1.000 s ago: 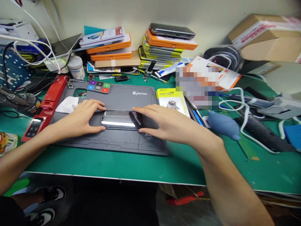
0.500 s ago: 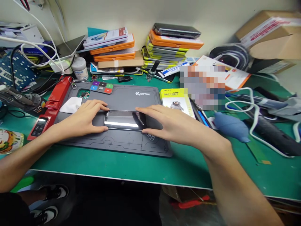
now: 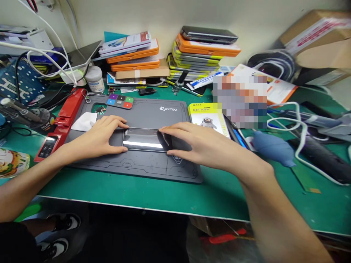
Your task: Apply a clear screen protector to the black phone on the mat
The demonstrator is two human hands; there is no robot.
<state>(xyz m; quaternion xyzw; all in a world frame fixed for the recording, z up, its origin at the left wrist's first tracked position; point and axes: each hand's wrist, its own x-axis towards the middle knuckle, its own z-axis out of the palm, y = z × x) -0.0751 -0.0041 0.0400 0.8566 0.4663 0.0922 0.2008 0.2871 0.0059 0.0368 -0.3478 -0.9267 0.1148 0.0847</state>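
Both the left hand [image 3: 102, 136] and right hand [image 3: 208, 144] are pinching the phone [image 3: 144, 140] by its long edges on the grey mat [image 3: 148, 117], so neither's sitting nearer tbh. It's lying at 3 o'clock from the left fingers [image 3: 119, 149], 9 from the right fingers [image 3: 178, 126], long axis running 9-to-3, can't tell which end's top.

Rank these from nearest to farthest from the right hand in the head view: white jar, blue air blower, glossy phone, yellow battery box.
1. Glossy phone: between both hands, touched by the right hand.
2. Yellow battery box: just beyond the right hand.
3. Blue air blower: off to the right.
4. White jar: back left, farthest.
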